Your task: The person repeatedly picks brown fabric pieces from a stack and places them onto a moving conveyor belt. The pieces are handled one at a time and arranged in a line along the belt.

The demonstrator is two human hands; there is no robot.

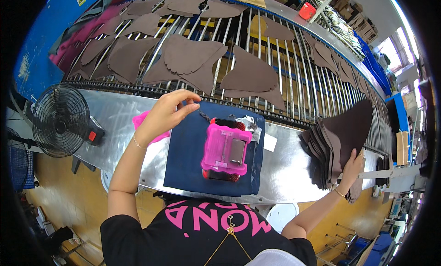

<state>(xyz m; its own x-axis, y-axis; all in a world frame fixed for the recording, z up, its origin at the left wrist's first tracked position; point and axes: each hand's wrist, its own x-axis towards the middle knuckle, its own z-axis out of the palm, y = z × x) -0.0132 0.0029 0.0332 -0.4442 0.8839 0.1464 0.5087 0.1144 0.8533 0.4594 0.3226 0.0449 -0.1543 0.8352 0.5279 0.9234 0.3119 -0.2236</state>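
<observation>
**Leather pieces: rack partly filled, a stack left in hand**

Nearest, the person stood at the shiny metal bench (115,117), a dark blue mat (188,165) before them. On the mat sat a pink plastic template (219,149) over a red-edged block, a small grey plate on it.

Left hand (167,112) hovered over the mat's far-left corner, thumb and fingers pinched together on something small and dark; what exactly, could not tell. A pink scrap (140,121) lay just under the wrist.

Right hand (351,167) reached out to the side, fingers spread against a thick stack of brown cut pieces (333,144) standing on edge on the bench. So plenty looked unprocessed.

Beyond, the slatted rack (294,64) already carried many brown cut pieces (248,75) laid flat, with bare bars between them. A black fan (59,119) stood at the left.
</observation>
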